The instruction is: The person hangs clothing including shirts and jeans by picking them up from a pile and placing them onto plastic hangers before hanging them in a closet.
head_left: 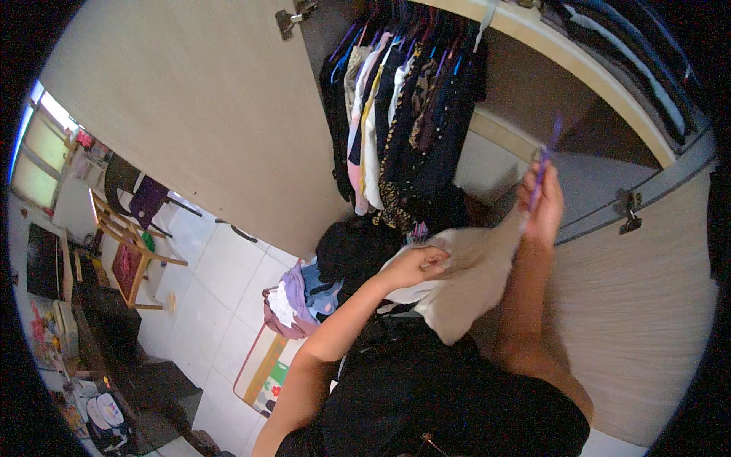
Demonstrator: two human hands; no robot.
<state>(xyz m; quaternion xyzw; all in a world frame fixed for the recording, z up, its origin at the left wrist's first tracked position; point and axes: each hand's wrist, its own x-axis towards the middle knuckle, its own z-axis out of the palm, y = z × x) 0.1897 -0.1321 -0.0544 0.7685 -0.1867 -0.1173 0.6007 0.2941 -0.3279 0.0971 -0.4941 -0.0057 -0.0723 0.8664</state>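
My right hand (542,204) is raised in front of the open wardrobe, gripping a purple hanger (548,152) together with the top of a beige garment (476,278). The garment hangs down from that hand. My left hand (417,266) pinches the cloth lower down at its left side. Behind both hands a row of clothes on hangers (403,114) fills the wardrobe rail.
The open wardrobe door (205,114) stands to the left and another door panel (640,305) to the right. A heap of clothes (304,293) lies at the wardrobe foot beside a colourful mat (263,373). A wooden chair (129,244) and clutter stand far left.
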